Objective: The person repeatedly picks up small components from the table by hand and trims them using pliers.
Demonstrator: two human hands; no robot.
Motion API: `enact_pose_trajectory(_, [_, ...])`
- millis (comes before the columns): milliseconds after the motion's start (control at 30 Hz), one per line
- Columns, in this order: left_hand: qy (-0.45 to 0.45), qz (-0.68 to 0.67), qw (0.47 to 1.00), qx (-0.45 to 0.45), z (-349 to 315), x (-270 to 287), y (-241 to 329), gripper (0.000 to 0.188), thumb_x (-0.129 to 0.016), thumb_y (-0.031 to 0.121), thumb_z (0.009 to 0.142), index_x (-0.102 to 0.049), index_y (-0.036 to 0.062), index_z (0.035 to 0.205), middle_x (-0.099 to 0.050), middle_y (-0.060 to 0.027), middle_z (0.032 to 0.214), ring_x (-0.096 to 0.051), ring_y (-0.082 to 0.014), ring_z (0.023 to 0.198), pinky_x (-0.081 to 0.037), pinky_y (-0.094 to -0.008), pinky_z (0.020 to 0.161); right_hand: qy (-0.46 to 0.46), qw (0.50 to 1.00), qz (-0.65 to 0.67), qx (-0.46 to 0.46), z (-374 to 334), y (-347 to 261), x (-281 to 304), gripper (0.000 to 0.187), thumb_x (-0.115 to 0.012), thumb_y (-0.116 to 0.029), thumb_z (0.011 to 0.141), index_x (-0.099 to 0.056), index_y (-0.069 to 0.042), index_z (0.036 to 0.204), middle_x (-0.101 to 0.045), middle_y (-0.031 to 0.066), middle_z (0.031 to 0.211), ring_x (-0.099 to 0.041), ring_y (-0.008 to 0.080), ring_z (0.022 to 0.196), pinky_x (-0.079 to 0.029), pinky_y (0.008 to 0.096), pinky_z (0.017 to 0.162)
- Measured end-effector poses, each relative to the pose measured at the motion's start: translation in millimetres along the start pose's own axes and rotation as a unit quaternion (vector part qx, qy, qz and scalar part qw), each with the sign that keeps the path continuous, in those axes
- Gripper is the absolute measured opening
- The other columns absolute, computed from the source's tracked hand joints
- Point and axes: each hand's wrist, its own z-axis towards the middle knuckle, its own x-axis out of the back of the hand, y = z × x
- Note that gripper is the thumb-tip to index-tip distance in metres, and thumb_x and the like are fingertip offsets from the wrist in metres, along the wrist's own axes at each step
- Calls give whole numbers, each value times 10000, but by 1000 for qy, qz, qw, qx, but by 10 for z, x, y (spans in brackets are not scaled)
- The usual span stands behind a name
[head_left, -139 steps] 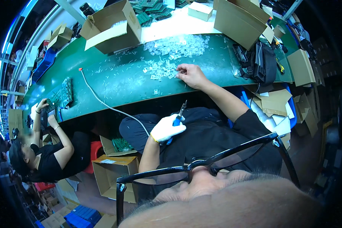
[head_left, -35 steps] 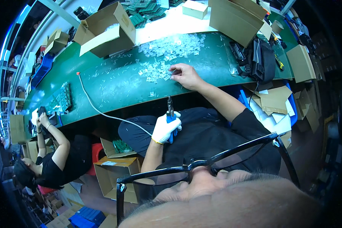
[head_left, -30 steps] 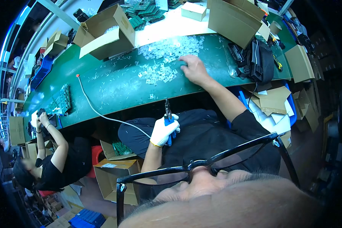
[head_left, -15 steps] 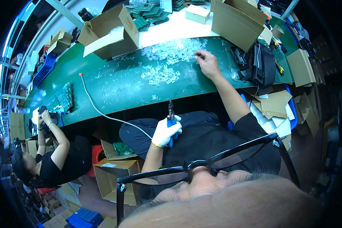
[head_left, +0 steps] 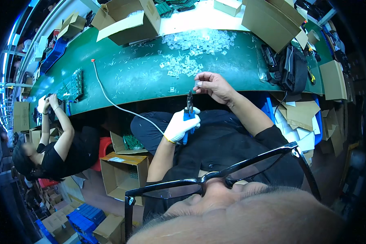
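The fingers (head_left: 206, 75) of the right hand (head_left: 215, 88) pinch a clear piece (head_left: 197, 83) over the bench (head_left: 138, 77) edge; a slack pinch could drop it. Cutters (head_left: 189, 113), wrapped in the gloved left hand (head_left: 178, 127), point close: a slip might nip those fingers.

glossy tabletop (head_left: 136, 81), plastic pieces (head_left: 181, 66), metal-tipped pliers (head_left: 189, 112)

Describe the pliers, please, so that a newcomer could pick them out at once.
Find the long green table, then the white-gloved left hand just below its near edge in the picture. That hand holds the pliers, tip toward the table; blue handles and a dark metal head set them apart from the white glove.
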Motion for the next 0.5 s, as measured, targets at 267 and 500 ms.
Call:
enact_pose_trajectory(267, [2,8,1000,14,-5,14,-8,496,-801,86,949,-589,-75,1368,-713,-92,1027,-704,-185,930,-577,-340,859,14,1000,-19,5,-64,-29,-151,337,-720,-61,1022,-615,-30,1340,-683,42,1089,-740,157,986,-625,281,855])
enact_pose_trajectory(500, [3,10,1000,-16,20,6,-19,471,-802,175,961,-625,-38,1341,-725,-53,991,-710,-124,879,-549,-269,745,16,998,-52,30,-56,-25,-179,323,-718,-59,1018,-640,-46,1331,-685,24,1104,-694,111,960,-567,257,827])
